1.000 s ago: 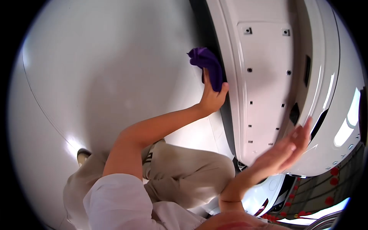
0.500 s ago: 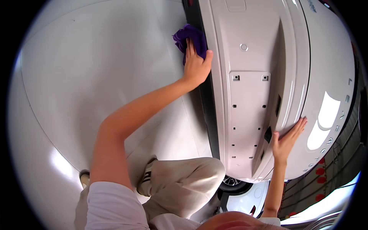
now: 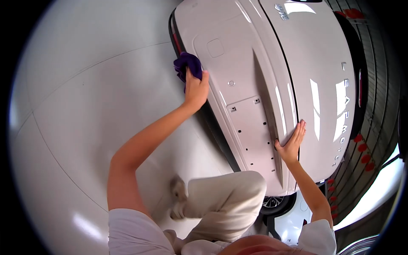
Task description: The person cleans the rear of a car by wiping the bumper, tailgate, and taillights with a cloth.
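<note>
My left hand [image 3: 196, 90] is closed on a bunched purple cloth [image 3: 189, 64]. It presses the cloth against the dark lower trim of the car's rear bumper, near a red reflector [image 3: 177, 42]. Part of the cloth is hidden behind my fingers. My right hand [image 3: 291, 145] lies spread on the pale tailgate [image 3: 316, 63] across the dark panel seam, with its thumb at the edge of the handle recess. Between the hands is the bare number-plate area [image 3: 250, 123], dotted with small mounting holes.
Light glossy floor [image 3: 85, 127] runs along the left. My bent knee [image 3: 248, 187] is close to the bumper. Beyond the car's far end stands a white vehicle [image 3: 289, 223] with a dark wheel [image 3: 274, 204]. Red lanterns [image 3: 365, 158] hang at the right.
My left hand and the cloth have moved along the lower trim toward the bumper corner with the reflector. The view has turned, showing more of the tailgate. My right hand stays on the tailgate.
</note>
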Demonstrator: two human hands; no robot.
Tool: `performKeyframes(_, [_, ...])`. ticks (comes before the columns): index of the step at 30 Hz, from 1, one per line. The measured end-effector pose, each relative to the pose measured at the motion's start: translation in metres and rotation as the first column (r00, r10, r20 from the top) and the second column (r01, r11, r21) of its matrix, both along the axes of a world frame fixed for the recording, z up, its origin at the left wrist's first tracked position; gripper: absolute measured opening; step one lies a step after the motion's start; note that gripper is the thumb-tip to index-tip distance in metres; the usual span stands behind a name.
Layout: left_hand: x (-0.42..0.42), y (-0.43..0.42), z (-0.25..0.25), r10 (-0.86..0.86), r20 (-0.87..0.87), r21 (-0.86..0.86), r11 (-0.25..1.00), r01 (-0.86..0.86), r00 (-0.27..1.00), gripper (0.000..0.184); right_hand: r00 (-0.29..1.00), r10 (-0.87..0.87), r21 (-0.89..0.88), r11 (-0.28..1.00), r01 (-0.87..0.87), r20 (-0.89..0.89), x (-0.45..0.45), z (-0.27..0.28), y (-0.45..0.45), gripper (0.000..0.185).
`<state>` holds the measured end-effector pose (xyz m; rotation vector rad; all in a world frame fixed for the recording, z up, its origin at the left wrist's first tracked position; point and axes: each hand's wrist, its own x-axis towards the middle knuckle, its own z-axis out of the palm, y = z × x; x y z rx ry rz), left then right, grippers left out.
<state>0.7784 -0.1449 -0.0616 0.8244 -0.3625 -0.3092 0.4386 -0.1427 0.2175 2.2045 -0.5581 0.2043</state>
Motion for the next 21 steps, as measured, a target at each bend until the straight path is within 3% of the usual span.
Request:
performKeyframes(2, [0.019,-0.003,0.01,-0.066,-0.001,0.03,0.997,0.066,0.998,0.068,1.0,0.004,0.019,1.0,-0.004,0.005,-0.001,0.001,0.002,0.116])
performKeyframes(3, [0.029,-0.003,0.019,0.027,0.004,0.004,1.0,-0.027,1.0,0.062,1.0,0.011,0.017,1.0,-0.011,0.01,0.001,0.001,0.004,0.116])
performKeyframes(6, [0.052,0.004,0.038,0.075,-0.026,0.013,0.997,-0.075,0.997,0.064,0.999,0.028,0.007,1.0,-0.028,0.014,0.0,0.001,0.002,0.116])
performKeyframes(8, [0.063,0.027,0.04,0.042,0.026,0.095,0.994,-0.045,0.999,0.065,0.999,0.019,0.017,1.0,-0.02,0.033,0.002,0.001,0.004,0.117])
performKeyframes(10, [0.073,0.061,0.037,-0.03,0.024,0.014,0.999,0.03,0.999,0.065,0.999,0.032,0.022,0.999,-0.033,0.034,0.0,0.001,0.001,0.117])
performKeyframes(11, [0.08,0.087,0.038,-0.108,-0.065,0.149,0.982,0.117,0.992,0.066,0.998,0.041,0.021,0.999,-0.042,0.04,0.0,0.002,0.001,0.117])
performKeyframes(14, [0.105,0.115,0.005,-0.173,-0.212,0.117,0.973,0.201,0.962,0.066,0.999,0.028,0.01,1.0,-0.028,0.036,-0.001,0.002,0.001,0.117])
performKeyframes(16, [0.126,0.133,-0.011,-0.02,-0.094,0.218,0.975,0.04,0.995,0.064,0.999,0.02,0.004,1.0,-0.02,0.041,0.0,0.003,0.002,0.116])
performKeyframes(17, [0.129,0.141,-0.014,0.101,-0.054,0.181,0.979,-0.089,0.993,0.061,0.999,0.013,0.002,1.0,-0.013,0.03,0.0,0.002,0.002,0.115])
performKeyframes(18, [0.135,0.15,-0.024,0.08,-0.072,0.197,0.978,-0.064,0.994,0.057,0.999,0.015,0.0,1.0,-0.015,0.037,0.0,0.001,0.002,0.115])
performKeyframes(19, [0.148,0.163,-0.043,-0.074,-0.207,0.304,0.943,0.136,0.975,0.055,0.999,0.002,0.0,1.0,-0.002,0.032,-0.001,0.001,0.002,0.116])
performKeyframes(21, [0.14,0.18,-0.042,0.128,-0.241,0.079,0.991,-0.112,0.962,0.07,0.999,-0.003,-0.012,1.0,0.004,0.032,-0.002,0.001,-0.001,0.116])
